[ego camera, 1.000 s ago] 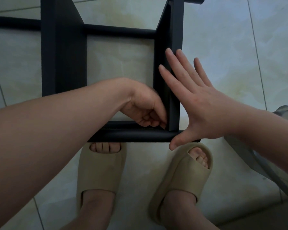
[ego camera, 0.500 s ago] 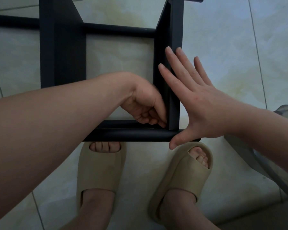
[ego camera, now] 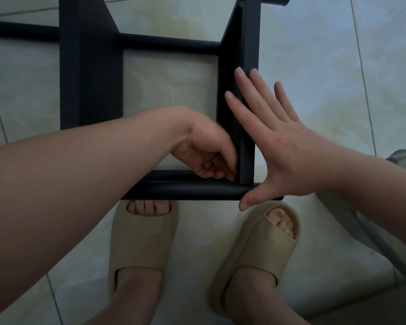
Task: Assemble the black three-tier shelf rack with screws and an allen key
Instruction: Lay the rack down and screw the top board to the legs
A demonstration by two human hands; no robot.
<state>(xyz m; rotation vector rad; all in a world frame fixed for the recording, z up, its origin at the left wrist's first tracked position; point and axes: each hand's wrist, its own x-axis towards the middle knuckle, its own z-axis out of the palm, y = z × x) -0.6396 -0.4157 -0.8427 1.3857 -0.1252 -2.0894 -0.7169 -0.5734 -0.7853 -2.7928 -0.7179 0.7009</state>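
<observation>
While the black metal three-tier shelf rack (ego camera: 92, 78) is stood on pale floor tiles (ego camera: 314, 66) w/ its flat upright (ego camera: 250, 43) run 12-to-6, the near corner is flanked: left hand (ego camera: 206, 156) curled at 9 o'clock, nearer (contents can't be told); right hand (ego camera: 279, 146) spread flat, pressed at 3 o'clock.

Black shelf rack (ego camera: 92, 78), matte, partly assembled, on the tiled floor (ego camera: 314, 55). Two flat panels, left panel (ego camera: 89, 109) and right panel (ego camera: 250, 43), run near to far. Round tubes cross between them: near tube (ego camera: 185, 191) at the front edge, far tube (ego camera: 169, 44) behind.
</observation>
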